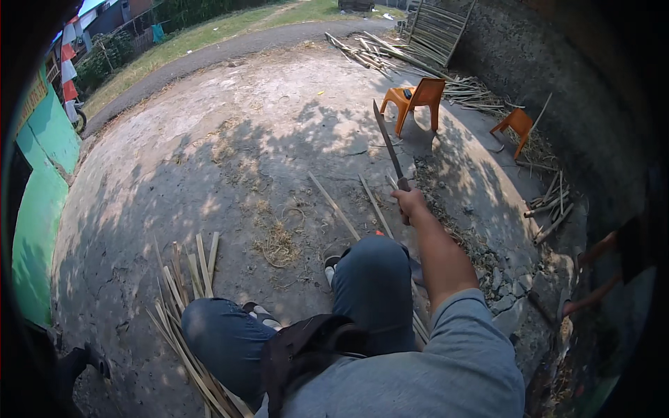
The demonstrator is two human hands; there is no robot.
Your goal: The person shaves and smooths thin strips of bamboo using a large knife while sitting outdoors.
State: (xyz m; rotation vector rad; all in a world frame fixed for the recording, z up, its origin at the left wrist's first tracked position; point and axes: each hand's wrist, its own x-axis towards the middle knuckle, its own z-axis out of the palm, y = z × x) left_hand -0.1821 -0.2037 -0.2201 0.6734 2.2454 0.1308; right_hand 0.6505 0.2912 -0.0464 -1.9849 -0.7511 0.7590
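Note:
My right hand (411, 203) is wrapped around the handle of a machete (389, 142), with the arm stretched out ahead of my right knee. The long dark blade points up and away, tip toward the orange plastic chair. Below it, several split bamboo strips (336, 207) lie on the concrete, running back beside my right leg. Another bundle of bamboo strips (180, 296) lies along the outside of my left leg. My left hand is out of the picture.
An orange plastic chair (421, 97) with a small dark object on its seat stands ahead. Bamboo poles (390, 57) pile up behind it; short poles (554, 212) lie at the right wall. Fibrous shavings (279, 244) litter the concrete. What look like another person's legs (592, 296) show at far right.

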